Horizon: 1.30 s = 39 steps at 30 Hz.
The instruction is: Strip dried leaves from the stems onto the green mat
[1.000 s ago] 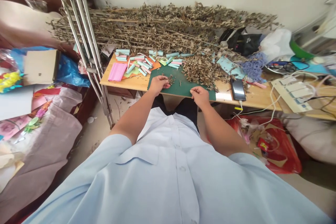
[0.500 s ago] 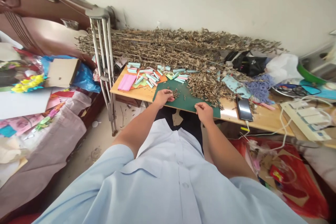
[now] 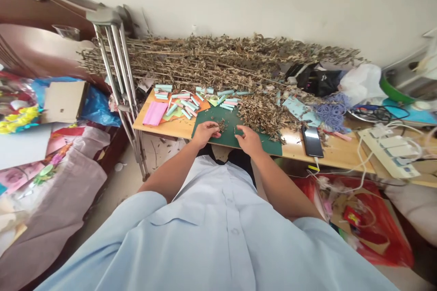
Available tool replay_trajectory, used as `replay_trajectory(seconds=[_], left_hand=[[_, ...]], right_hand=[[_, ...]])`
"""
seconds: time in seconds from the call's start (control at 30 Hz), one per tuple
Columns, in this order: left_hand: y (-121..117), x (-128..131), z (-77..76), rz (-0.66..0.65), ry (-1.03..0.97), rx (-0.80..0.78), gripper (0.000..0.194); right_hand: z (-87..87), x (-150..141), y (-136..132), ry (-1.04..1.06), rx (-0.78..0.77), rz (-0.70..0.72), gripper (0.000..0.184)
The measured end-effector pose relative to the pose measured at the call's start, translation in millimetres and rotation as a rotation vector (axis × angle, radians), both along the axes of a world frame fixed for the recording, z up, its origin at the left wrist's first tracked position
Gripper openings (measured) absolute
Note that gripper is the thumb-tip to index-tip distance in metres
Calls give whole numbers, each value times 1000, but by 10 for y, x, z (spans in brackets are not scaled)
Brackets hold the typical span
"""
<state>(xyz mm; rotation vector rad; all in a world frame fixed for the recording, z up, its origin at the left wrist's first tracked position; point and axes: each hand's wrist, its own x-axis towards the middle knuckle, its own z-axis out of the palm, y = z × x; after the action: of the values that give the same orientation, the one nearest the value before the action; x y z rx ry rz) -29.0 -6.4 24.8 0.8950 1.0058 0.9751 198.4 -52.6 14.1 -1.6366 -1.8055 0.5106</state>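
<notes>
Over a dark green mat my left hand is closed in a pinch on some dried leaves, a small clump that sticks out past its fingertips. My right hand hovers at the mat's right part, thumb and forefinger a little apart. Any small bit at its tips is too fine to make out. Behind it a heap of loose brown leaves covers the mat's far right. Rolled paper tubes in pale blue and pink lie to the left, near a pink paper stack.
Long dried plant stalks are piled along the wall. Metal crutches stand at the table's left end. On the right are a phone on a cable, a power strip and purple string. A red bag sits below.
My right hand has moved left and inward, closer to my left hand, and its fingers have parted. My left hand stays with the leaf clump. The camera view has shifted slightly.
</notes>
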Motion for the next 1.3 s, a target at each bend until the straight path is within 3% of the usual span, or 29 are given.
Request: replay_trajectory(seconds=[0.1, 0.43, 0.57, 0.73, 0.83, 1.03, 1.3], left_hand=[[0, -24, -23, -23, -18, 4, 36], [-21, -29, -36, -60, -48, -39, 34], [7, 12, 15, -79, -103, -120, 32], [35, 76, 135, -127, -197, -239, 20], [34, 93, 192, -181, -261, -267, 15], [24, 34, 198, -165, -360, -280, 10], [30, -75, 184, -124, -348, -270, 6]], right_hand=[[-9, -60, 136, -40, -13, 36, 52], [-71, -65, 197, 41, -29, -92, 40], [86, -256, 209, 354, -79, -228, 45], [345, -606, 215, 529, -37, -118, 41], [388, -721, 219, 470, -46, -115, 30], [320, -763, 214, 327, -1, -82, 14], [329, -841, 242, 219, 104, 44, 15]])
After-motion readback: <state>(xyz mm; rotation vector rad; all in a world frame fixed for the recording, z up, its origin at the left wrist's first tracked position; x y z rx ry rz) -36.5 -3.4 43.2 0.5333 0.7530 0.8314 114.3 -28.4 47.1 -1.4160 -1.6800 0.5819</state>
